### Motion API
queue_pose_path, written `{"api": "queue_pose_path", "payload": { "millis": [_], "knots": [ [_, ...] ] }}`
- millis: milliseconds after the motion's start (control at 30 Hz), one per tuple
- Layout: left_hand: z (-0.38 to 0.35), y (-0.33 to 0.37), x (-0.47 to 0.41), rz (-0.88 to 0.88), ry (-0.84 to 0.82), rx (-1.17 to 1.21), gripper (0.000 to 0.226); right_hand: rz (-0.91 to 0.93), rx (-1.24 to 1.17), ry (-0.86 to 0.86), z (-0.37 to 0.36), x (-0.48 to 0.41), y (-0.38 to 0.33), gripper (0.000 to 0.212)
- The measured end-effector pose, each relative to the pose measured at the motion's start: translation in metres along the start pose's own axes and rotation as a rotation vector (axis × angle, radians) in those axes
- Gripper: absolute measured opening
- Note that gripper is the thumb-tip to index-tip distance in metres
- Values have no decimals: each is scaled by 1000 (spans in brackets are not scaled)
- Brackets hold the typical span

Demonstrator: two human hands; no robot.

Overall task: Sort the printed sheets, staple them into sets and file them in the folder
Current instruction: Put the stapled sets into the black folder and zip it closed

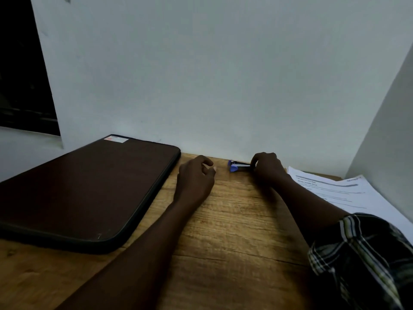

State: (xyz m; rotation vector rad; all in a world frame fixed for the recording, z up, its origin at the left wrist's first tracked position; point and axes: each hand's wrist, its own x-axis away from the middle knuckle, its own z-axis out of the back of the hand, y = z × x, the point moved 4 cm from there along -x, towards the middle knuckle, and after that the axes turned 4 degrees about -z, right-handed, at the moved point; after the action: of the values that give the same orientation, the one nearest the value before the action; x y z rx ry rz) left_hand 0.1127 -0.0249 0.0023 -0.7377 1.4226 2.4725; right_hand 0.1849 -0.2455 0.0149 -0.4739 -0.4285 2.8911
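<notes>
A small blue and black stapler (238,167) lies on the wooden desk (234,231) close to the wall. My right hand (267,167) grips its right end with curled fingers. My left hand (196,177) rests on the desk to the left of the stapler, fingers loosely curled and holding nothing. A stack of printed sheets (348,193) lies at the right, partly under my right forearm. The dark brown folder (85,189) with a black rim lies shut on the left of the desk.
A pale wall stands directly behind the desk, and a side wall (384,130) closes in on the right. A dark opening (22,74) is at the far left. My checked sleeve (366,260) covers the lower right corner.
</notes>
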Motion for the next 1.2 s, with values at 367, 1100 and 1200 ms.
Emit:
{"api": "queue_pose_path", "payload": {
  "millis": [367, 1100, 1200],
  "knots": [
    [-1, -2, 1, -25, -19, 2, 15, -46, -2, 70, -5, -16, 8, 25],
    [88, 24, -22, -42, 146, 43, 11, 29, -310, -75, 51, 42, -92, 52],
    [131, 9, -31, -35, 178, -61, 14, 79, -328, -113, 41, 52, -127, 58]
  ]
}}
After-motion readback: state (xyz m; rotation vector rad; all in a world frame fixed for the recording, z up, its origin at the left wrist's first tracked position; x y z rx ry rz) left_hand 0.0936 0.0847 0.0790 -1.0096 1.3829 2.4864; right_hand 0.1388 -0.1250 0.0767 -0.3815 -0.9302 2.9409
